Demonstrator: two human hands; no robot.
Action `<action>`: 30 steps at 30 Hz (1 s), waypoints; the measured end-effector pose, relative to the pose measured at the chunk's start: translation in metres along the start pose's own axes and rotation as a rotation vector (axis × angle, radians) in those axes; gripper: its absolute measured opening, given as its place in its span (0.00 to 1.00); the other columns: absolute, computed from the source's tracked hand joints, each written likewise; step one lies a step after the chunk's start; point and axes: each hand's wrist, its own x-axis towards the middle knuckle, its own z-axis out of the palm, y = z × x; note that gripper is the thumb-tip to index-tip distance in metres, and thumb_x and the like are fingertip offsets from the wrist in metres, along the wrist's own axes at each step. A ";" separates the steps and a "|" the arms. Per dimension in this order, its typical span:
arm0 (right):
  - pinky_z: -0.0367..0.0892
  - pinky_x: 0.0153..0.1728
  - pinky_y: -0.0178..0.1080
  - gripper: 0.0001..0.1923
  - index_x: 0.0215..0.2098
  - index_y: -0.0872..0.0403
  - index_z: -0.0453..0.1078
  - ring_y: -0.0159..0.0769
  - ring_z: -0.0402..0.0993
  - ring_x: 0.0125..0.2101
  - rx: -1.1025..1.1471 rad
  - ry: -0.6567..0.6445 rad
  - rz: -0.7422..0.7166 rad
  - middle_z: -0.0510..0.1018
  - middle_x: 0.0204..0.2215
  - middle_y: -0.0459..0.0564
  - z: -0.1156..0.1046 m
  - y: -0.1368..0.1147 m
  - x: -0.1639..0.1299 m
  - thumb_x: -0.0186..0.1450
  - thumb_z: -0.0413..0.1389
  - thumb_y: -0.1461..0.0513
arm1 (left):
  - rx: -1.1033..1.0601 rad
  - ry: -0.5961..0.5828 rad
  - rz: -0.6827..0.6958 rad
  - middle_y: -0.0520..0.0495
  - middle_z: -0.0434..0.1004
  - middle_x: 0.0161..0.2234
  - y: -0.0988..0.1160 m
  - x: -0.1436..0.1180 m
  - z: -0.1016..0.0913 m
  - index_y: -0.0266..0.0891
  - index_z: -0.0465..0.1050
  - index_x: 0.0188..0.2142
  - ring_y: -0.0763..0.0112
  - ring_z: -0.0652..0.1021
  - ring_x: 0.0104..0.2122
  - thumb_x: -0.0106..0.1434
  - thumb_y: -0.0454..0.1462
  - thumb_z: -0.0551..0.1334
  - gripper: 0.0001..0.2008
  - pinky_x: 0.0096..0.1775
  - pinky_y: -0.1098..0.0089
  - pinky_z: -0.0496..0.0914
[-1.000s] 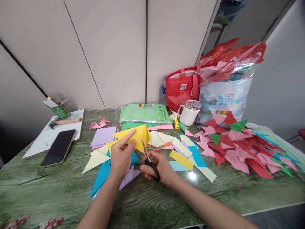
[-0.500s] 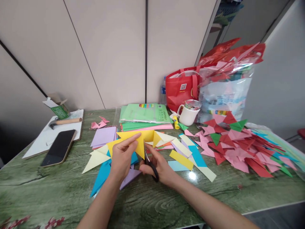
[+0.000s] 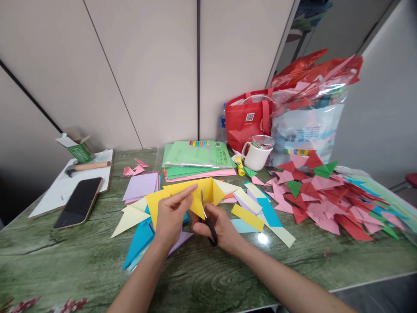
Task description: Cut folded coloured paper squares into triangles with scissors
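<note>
My left hand pinches a folded sheet of yellow paper, its fingers lying along the fold. In my right hand is a pair of scissors with black handles, its blades pointing up and lying against the yellow paper near a cut edge. Under and beside my hands lie blue folded paper, cream triangles and purple paper, partly hidden by the left hand. Cut strips, among them a yellow strip and a blue strip, lie right of the scissors.
A heap of pink and red folded pieces covers the right side. Behind stand a white mug, a glue stick, a red bag and green paper packs. A phone and a hammer lie left.
The scissor blades have moved up along the yellow paper and more of the blade shows. The paper's right flap hangs farther apart, and my left hand has shifted slightly right.
</note>
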 end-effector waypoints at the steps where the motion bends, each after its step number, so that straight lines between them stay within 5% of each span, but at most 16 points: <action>1: 0.58 0.24 0.34 0.24 0.25 0.55 0.62 0.29 0.57 0.22 0.000 0.001 0.002 0.64 0.21 0.42 0.000 -0.001 0.000 0.48 0.61 0.44 | -0.013 0.001 -0.009 0.47 0.81 0.35 0.000 0.000 0.000 0.40 0.79 0.37 0.66 0.77 0.37 0.51 0.36 0.65 0.12 0.40 0.69 0.69; 30: 0.60 0.23 0.33 0.23 0.26 0.54 0.64 0.28 0.59 0.20 0.106 0.118 0.037 0.67 0.19 0.41 -0.003 0.007 0.001 0.41 0.68 0.52 | -0.158 -0.005 -0.079 0.48 0.80 0.40 0.002 -0.004 0.010 0.42 0.79 0.37 0.68 0.76 0.41 0.50 0.36 0.67 0.12 0.42 0.73 0.68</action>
